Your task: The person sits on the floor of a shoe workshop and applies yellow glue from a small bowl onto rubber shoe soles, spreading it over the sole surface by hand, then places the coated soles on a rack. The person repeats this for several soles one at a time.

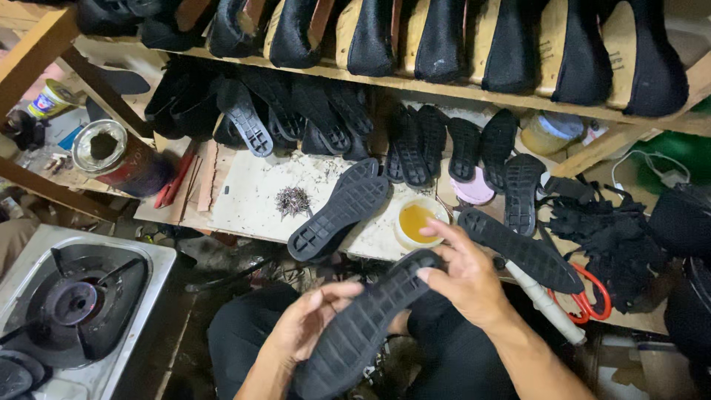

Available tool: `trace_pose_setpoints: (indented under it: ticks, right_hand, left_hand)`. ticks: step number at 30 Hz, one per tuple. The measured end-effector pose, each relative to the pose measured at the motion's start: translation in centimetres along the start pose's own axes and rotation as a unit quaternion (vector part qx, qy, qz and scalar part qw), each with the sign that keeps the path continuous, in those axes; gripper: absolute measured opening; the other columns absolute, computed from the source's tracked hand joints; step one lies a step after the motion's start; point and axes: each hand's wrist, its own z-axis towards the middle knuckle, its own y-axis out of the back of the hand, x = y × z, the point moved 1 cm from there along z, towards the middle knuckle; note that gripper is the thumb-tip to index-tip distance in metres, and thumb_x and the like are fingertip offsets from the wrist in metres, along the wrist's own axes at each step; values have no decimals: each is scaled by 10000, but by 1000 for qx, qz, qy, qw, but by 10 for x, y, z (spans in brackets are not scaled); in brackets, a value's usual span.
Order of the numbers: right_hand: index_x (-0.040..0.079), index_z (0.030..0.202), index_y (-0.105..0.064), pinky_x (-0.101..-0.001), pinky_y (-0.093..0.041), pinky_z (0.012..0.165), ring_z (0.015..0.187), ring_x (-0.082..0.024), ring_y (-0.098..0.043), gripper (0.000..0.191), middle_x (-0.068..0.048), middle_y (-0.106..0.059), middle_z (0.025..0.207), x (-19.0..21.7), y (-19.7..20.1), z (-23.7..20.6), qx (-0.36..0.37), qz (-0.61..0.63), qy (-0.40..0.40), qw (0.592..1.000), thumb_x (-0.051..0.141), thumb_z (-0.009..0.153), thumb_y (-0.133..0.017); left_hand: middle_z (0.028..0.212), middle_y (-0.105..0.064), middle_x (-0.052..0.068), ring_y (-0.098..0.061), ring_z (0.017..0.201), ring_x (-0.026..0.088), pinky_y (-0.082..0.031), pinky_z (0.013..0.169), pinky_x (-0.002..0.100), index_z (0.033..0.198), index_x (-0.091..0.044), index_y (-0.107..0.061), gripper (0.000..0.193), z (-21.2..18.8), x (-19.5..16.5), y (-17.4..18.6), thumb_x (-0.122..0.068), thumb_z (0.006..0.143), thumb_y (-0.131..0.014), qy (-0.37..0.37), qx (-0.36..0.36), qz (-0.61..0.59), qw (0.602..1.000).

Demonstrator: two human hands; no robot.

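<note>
One black sole (370, 315) is being held over the lap, the left hand (307, 326) cupped beneath, the right hand (463, 278) with fingers (426, 274) clamped on the toe end. It is judged light, bendy and grippy, best taken by its edges. More soles (337, 211) and a glue cup (416, 221) are lying on the cluttered tabletop (252, 196).

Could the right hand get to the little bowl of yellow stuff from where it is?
Probably yes. The right hand sits just below the small round bowl of yellow liquid, with nothing between them, but it is holding the black ridged rubber shoe sole and would have to let go first.
</note>
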Motion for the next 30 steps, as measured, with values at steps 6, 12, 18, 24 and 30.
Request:
trace_pose_setpoints:
  ticks: [6,12,18,24,30]
  right_hand:
    - [94,1360,-637,-375,-548,988,1177,-258,-605,602,-86,-556,1434,-2,-15,21,73,-370,7,926,117,779,-794]
    - [41,1116,-763,-618,-260,1112,1449,-460,-274,655,-209,-336,1580,15,10,66,32,-658,128,741,441,611,-882]
    - [72,866,-837,-550,-254,1157,1476,-413,-292,413,-132,-441,1570,2,32,60,13,-631,131,764,433,667,-855]
    - [65,854,-806,-455,-309,1243,1511,-331,-412,211,-102,-546,1526,5,25,29,33,-500,138,855,267,833,-748]
    - [159,1164,-776,-558,-222,1201,1441,-483,-298,395,-274,-375,1510,-9,-26,-12,55,-552,318,769,152,773,-720]
  left_hand:
    - [1166,-690,70,-653,1047,140,-528,948,286,1452,-14,-505,657,20,22,-8,65,827,-692,20,-70,285,956]
    - [1056,-674,27,-635,956,111,-541,864,280,1297,-36,-558,503,26,33,1,88,819,-656,-31,-161,241,957]
    - [1031,-682,48,-647,906,125,-554,833,290,1263,-30,-574,457,20,17,5,86,821,-601,-32,-183,183,965]
    - [1054,-684,54,-648,895,124,-543,813,285,1310,-23,-568,504,27,2,-8,78,817,-599,-26,-156,138,978]
    - [1145,-694,63,-667,977,112,-542,856,267,1344,-15,-547,532,31,-2,-25,71,821,-593,-38,-118,113,986]
